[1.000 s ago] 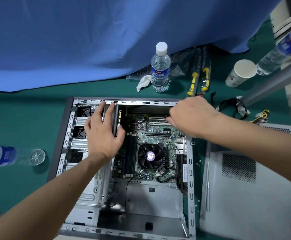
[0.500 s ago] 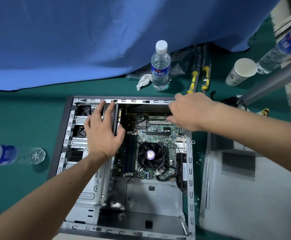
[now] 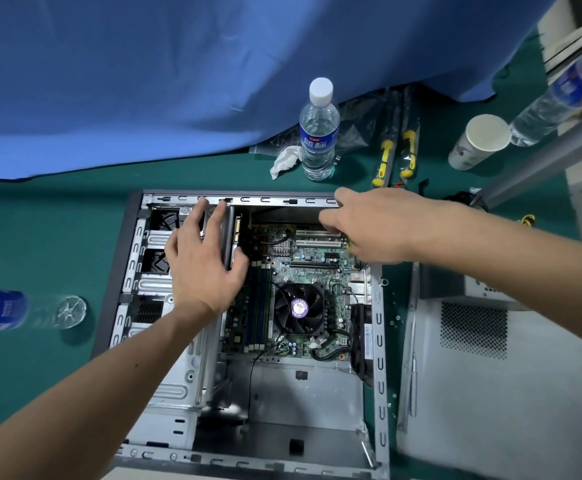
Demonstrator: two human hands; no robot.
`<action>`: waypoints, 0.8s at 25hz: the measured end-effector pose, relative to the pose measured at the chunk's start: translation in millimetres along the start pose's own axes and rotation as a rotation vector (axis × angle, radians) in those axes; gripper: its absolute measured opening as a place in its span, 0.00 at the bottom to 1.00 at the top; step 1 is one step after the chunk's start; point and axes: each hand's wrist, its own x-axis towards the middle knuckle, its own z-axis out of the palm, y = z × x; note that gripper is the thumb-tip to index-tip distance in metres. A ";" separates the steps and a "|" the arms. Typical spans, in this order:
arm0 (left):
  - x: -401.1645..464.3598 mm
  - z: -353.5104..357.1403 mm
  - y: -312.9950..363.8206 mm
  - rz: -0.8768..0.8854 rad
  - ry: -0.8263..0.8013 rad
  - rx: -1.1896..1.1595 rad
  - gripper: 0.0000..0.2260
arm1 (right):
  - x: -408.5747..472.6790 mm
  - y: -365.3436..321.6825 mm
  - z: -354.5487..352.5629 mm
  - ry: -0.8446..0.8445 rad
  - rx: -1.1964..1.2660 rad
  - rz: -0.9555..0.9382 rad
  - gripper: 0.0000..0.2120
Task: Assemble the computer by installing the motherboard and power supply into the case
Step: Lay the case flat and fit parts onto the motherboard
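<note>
Left hand (image 3: 206, 261) flat, fingers straight, on drive cage (image 3: 151, 251); right hand (image 3: 369, 226), fingers loosely bent, empty, over motherboard (image 3: 303, 258) in case (image 3: 379, 341).

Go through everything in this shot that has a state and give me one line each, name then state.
case: lying on its side, open
motherboard: inside the case
CPU fan: on the motherboard
side panel: off, lying right of the case
standing water bottle: upright, capped
paper cup: tilted, open
left hand: fingers straight, on the drive cage
right hand: over the case's far edge, grip unclear
</note>
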 end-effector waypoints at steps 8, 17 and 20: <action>-1.2 -0.4 2.1 0.000 -0.002 -0.019 0.31 | -4.5 -9.4 6.3 0.006 -0.072 0.096 0.10; -1.6 -1.8 1.7 -0.012 -0.008 -0.026 0.31 | -6.2 -15.3 2.9 0.134 -0.240 0.083 0.19; -0.5 -1.4 2.4 -0.008 -0.002 -0.024 0.31 | -3.8 -6.4 5.7 0.042 -0.137 0.003 0.07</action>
